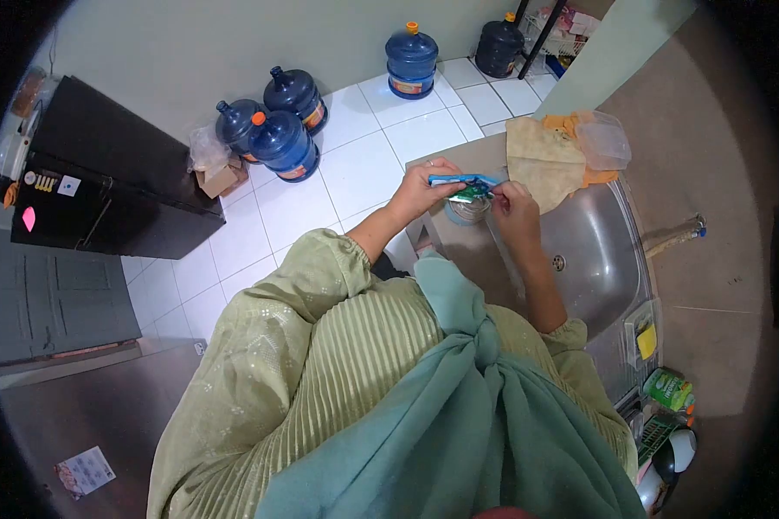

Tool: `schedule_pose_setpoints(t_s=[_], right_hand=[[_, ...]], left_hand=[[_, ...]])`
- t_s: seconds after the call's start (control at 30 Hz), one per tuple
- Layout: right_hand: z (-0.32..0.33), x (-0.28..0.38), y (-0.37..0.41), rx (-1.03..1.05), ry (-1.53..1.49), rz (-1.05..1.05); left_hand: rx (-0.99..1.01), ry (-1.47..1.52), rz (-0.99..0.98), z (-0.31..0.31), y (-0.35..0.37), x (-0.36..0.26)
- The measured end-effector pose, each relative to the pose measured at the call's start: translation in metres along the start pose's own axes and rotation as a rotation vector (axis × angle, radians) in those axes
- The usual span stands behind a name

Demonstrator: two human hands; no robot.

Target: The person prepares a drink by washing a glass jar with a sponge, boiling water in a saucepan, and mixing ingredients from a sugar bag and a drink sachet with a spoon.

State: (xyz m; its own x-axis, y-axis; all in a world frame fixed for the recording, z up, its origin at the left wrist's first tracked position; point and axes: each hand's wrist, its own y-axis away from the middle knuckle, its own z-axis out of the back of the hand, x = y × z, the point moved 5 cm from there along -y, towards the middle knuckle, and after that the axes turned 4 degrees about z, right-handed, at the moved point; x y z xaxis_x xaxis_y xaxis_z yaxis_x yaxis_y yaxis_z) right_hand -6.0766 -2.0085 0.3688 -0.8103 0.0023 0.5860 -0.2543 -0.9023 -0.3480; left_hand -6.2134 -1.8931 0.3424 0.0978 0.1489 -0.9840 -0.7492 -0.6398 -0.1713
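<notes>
A small blue-and-green packet (466,183) is held up between my two hands above the counter. My left hand (420,190) grips its left end, fingers closed around the blue edge. At the other end, my right hand (517,210) pinches the packet with closed fingertips. Directly below stands a clear round glass or jar (468,211), partly covered by the packet and my fingers. What is inside the glass is too small to make out.
A steel sink (593,246) lies to the right, with a tap (679,235) beyond. A tan cloth or board (545,160) and a clear plastic container (603,141) sit at the back. Several water jugs (284,147) stand on the tiled floor near a black fridge (117,169).
</notes>
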Motion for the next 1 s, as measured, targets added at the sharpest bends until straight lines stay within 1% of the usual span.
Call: schedule_pose_setpoints(t_s=[0.07, 0.13, 0.2, 0.27, 0.3, 0.37, 0.43, 0.5, 0.57, 0.6, 0.63, 0.67, 0.7, 0.73, 0.77, 0.8, 0.83, 0.87, 0.9, 0.97, 1.0], right_hand=[[0.0, 0.011, -0.002, -0.071, 0.167, 0.113], [-0.002, 0.017, -0.001, -0.075, 0.2, 0.134], [-0.003, 0.019, -0.002, -0.083, 0.231, 0.155], [-0.003, 0.02, -0.001, -0.133, 0.213, 0.204], [-0.005, 0.021, -0.001, -0.135, 0.214, 0.205], [-0.012, 0.016, 0.0, -0.045, 0.211, 0.079], [-0.011, 0.015, -0.001, -0.046, 0.211, 0.096], [-0.007, 0.014, 0.003, -0.045, 0.211, 0.099], [0.0, -0.002, 0.002, -0.083, -0.123, -0.169], [-0.004, -0.012, 0.004, -0.091, -0.123, -0.17], [-0.013, -0.029, 0.007, -0.088, -0.276, -0.253], [-0.02, -0.046, 0.012, -0.087, -0.429, -0.336], [-0.014, -0.044, 0.014, -0.103, -0.426, -0.339], [-0.012, -0.043, 0.017, -0.07, -0.637, -0.425], [-0.012, -0.041, 0.02, -0.037, -0.85, -0.507], [-0.014, -0.043, 0.022, -0.053, -0.849, -0.507], [-0.018, -0.048, 0.024, -0.083, -0.821, -0.462], [-0.021, -0.053, 0.027, -0.114, -0.792, -0.418], [-0.021, -0.052, 0.027, -0.137, -0.791, -0.419], [-0.02, -0.05, 0.029, -0.191, -0.453, -0.414], [-0.019, -0.044, 0.029, -0.221, -0.453, -0.429]], left_hand=[[-0.015, -0.026, -0.024, -0.003, -0.002, -0.001], [-0.038, -0.054, -0.046, -0.003, -0.003, -0.003], [-0.075, -0.156, -0.071, -0.001, -0.004, -0.005], [-0.081, -0.211, -0.101, 0.0, -0.005, -0.005], [-0.09, -0.269, -0.133, 0.001, -0.006, -0.007], [-0.114, -0.287, -0.133, 0.0, -0.006, -0.007], [-0.14, -0.307, -0.137, 0.003, -0.009, -0.013], [-0.094, -0.321, -0.088, 0.002, -0.01, -0.014], [-0.069, -0.348, -0.085, 0.004, -0.016, -0.021], [-0.044, -0.375, -0.074, 0.004, -0.019, -0.024], [-0.034, -0.377, -0.08, 0.004, -0.023, -0.033], [0.045, -0.554, -0.114, -0.001, -0.03, -0.043], [0.124, -0.729, -0.15, -0.008, -0.035, -0.055], [0.136, -0.73, -0.162, -0.013, -0.04, -0.067], [0.202, -0.883, -0.244, -0.024, -0.043, -0.08], [0.268, -1.034, -0.33, -0.035, -0.045, -0.089], [0.279, -1.035, -0.344, -0.04, -0.047, -0.094], [0.334, -1.091, -0.337, -0.048, -0.049, -0.096], [0.39, -1.15, -0.332, -0.054, -0.051, -0.096], [0.401, -1.127, -0.392, -0.055, -0.051, -0.097], [0.399, -1.098, -0.433, -0.054, -0.051, -0.095]])
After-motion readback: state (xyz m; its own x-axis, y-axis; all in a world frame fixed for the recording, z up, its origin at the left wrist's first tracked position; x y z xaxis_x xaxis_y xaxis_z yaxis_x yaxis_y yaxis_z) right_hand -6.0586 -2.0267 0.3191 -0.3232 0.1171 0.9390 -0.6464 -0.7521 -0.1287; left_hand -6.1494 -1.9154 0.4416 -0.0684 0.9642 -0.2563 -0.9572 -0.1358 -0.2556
